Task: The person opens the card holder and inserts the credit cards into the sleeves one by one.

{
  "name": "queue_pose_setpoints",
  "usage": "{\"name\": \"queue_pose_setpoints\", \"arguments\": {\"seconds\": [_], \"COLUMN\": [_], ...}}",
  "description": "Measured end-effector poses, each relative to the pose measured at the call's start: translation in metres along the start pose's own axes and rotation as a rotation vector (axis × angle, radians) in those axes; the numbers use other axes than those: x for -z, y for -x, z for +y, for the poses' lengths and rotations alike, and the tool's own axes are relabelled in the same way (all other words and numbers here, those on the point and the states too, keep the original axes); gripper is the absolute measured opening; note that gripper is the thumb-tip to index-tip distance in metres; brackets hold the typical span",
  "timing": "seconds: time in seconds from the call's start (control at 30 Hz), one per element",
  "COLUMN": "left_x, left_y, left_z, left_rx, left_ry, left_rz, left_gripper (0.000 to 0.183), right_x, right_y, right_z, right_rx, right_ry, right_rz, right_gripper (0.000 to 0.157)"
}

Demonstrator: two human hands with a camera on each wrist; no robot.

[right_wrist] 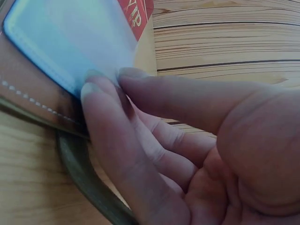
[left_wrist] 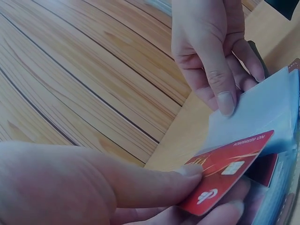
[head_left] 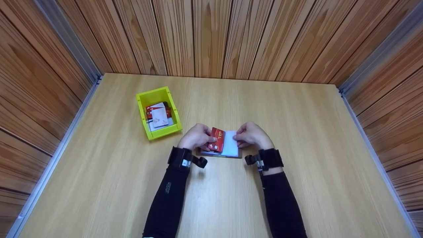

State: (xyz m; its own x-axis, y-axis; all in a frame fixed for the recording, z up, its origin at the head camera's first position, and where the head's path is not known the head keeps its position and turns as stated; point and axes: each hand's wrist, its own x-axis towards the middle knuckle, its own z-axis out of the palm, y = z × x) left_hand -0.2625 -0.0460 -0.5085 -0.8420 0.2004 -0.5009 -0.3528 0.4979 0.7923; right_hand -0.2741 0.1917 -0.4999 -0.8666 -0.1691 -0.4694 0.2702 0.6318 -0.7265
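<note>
The left hand (head_left: 199,137) pinches a red, rectangular plastic card (head_left: 217,139), thumb above and fingers beneath, seemingly to keep it steerable over the brown, stitched card holder (right_wrist: 28,77) on the pale wooden worktop (head_left: 297,165). The right hand (head_left: 253,135) nips a clear plastic sleeve (left_wrist: 262,110) by its edge, thumb against forefinger, presumably steadying it. A yellow-green plastic bin (head_left: 165,133) keeps further cards (head_left: 159,117) together.

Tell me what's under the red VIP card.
In the left wrist view, part of the left hand, a dark red piece and clear sleeves show beneath the red VIP card. The card covers the rest; anything more cannot be seen.
</note>
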Motion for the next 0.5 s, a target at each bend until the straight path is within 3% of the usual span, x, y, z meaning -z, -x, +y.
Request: {"name": "queue_pose_setpoints", "arguments": {"seconds": [0.5], "left_x": [-0.0035], "left_y": [-0.001], "left_z": [0.0019], "left_rx": [-0.009], "left_ry": [0.014], "left_rz": [0.036], "left_gripper": [0.026], "right_x": [0.0031], "right_y": [0.0008], "right_z": [0.0013], "right_rx": [-0.01], "right_ry": [0.011], "right_rz": [-0.022], "right_gripper": [0.014]}}
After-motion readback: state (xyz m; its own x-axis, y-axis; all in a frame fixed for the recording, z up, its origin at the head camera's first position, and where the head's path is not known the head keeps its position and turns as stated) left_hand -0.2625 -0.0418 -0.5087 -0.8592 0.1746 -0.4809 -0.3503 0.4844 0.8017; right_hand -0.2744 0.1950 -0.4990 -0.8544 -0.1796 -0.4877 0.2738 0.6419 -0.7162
